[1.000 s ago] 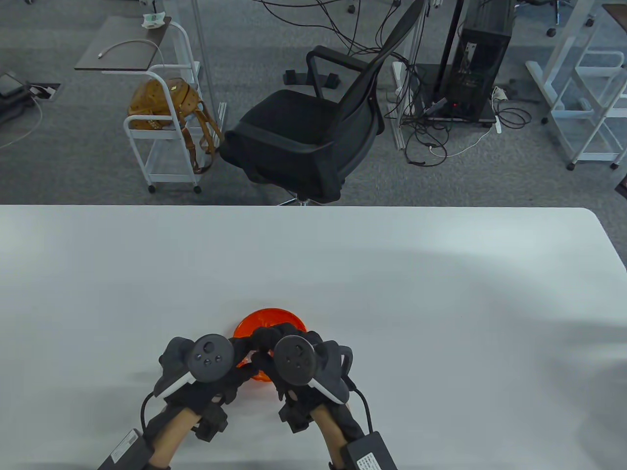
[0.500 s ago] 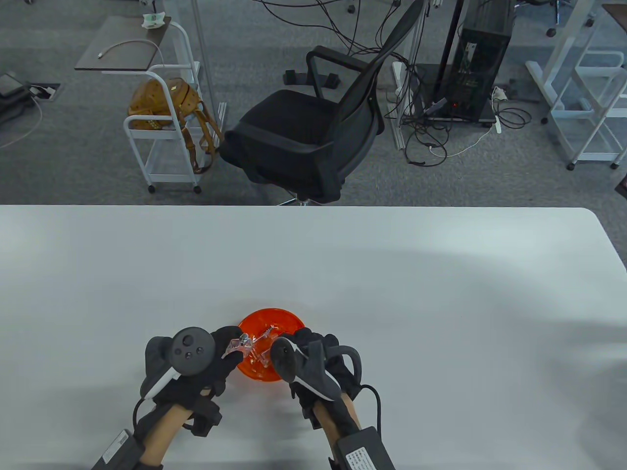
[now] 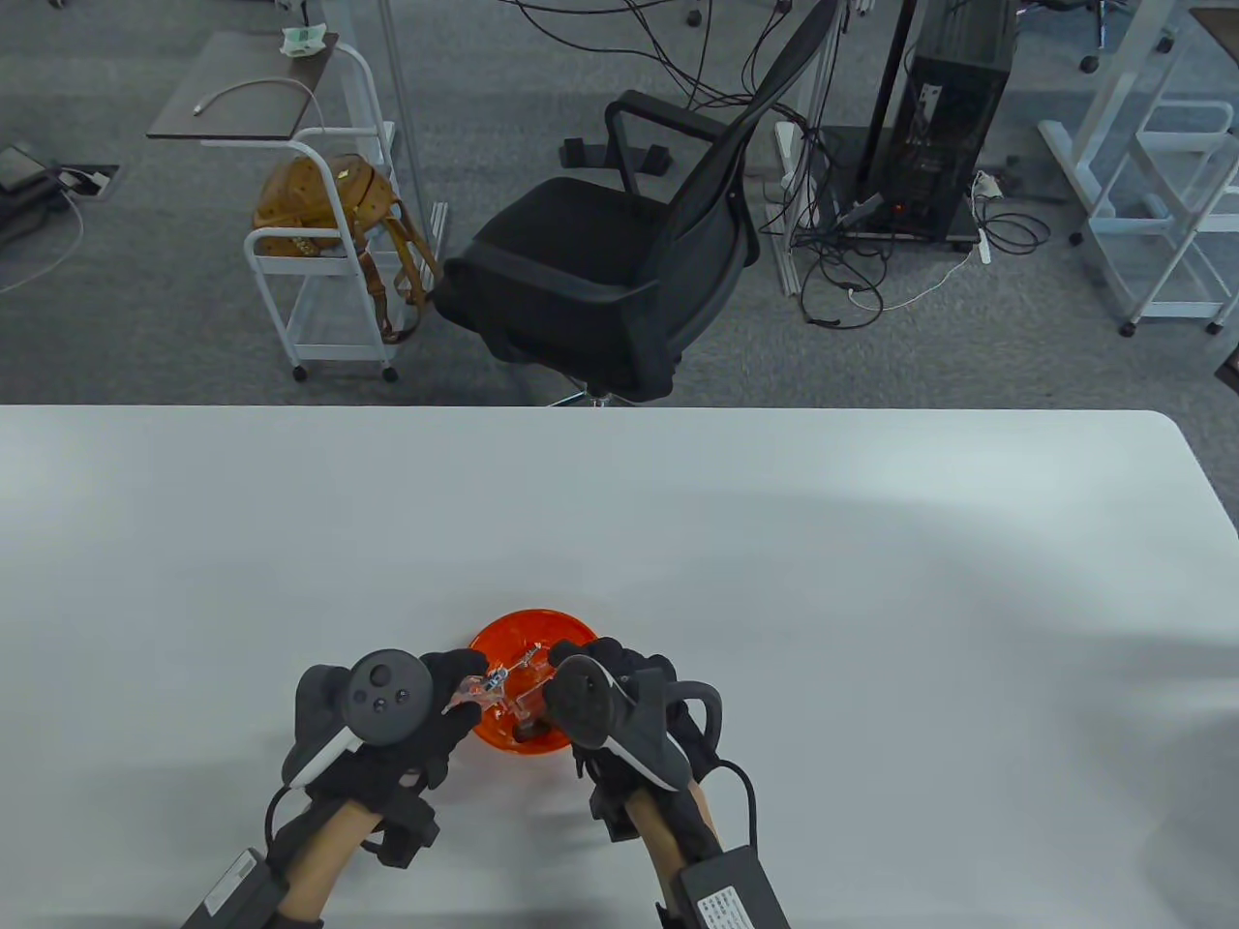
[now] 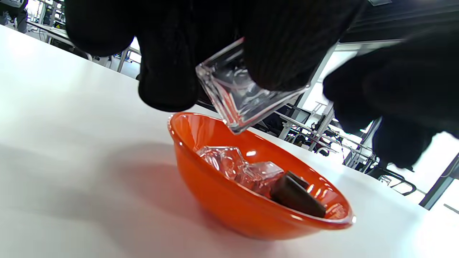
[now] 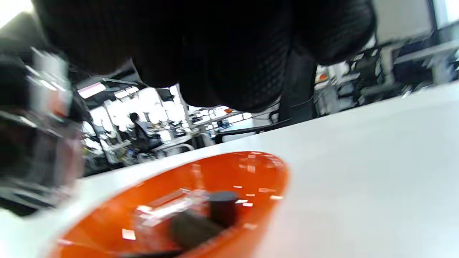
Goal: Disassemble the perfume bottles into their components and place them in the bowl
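An orange bowl (image 3: 534, 617) stands near the table's front edge, with clear glass pieces and dark caps (image 4: 294, 195) in it. My left hand (image 3: 453, 693) grips a clear square glass bottle (image 4: 241, 96) tilted over the bowl's left rim (image 4: 173, 126). From the bottle's neck a thin spray pump (image 3: 523, 666) runs to my right hand (image 3: 559, 677), which pinches it over the bowl. The right fingertips are mostly hidden under the tracker. In the right wrist view my curled right fingers (image 5: 222, 71) hang above the bowl (image 5: 274, 172).
The white table (image 3: 871, 581) spreads wide to the back and both sides of the bowl. Beyond its far edge stand a black office chair (image 3: 600, 271) and a white cart (image 3: 329, 261) with a brown bag.
One second ago both hands were pressed together over the bowl. They then drew apart, baring the bottle and pump between them. The right hand has since shifted slightly over the bowl.
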The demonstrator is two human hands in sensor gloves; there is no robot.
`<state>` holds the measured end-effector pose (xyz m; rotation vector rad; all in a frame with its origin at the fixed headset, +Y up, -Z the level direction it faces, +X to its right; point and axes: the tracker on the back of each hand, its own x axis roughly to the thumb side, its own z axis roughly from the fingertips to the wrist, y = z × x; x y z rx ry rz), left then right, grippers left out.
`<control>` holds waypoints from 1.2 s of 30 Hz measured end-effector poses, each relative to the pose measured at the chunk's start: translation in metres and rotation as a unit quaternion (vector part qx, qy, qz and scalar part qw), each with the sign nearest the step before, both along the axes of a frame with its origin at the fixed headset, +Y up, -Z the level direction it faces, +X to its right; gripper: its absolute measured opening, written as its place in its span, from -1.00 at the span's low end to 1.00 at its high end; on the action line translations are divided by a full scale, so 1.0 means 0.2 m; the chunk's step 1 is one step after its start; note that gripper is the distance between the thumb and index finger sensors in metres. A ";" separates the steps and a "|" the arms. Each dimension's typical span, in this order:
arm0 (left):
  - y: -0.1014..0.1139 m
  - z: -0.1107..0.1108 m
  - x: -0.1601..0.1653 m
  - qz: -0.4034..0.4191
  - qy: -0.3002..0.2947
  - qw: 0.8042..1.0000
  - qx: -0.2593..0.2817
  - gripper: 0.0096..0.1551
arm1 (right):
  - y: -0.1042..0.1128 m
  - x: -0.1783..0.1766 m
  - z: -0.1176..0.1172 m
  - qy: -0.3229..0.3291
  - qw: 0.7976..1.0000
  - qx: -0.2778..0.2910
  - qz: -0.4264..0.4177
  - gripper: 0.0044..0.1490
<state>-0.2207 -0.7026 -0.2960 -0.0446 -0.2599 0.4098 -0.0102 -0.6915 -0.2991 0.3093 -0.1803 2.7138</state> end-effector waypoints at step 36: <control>0.02 0.04 0.05 0.019 -0.046 0.998 0.046 -0.39 | 0.01 -0.10 0.06 0.028 0.999 0.014 -0.021 -0.40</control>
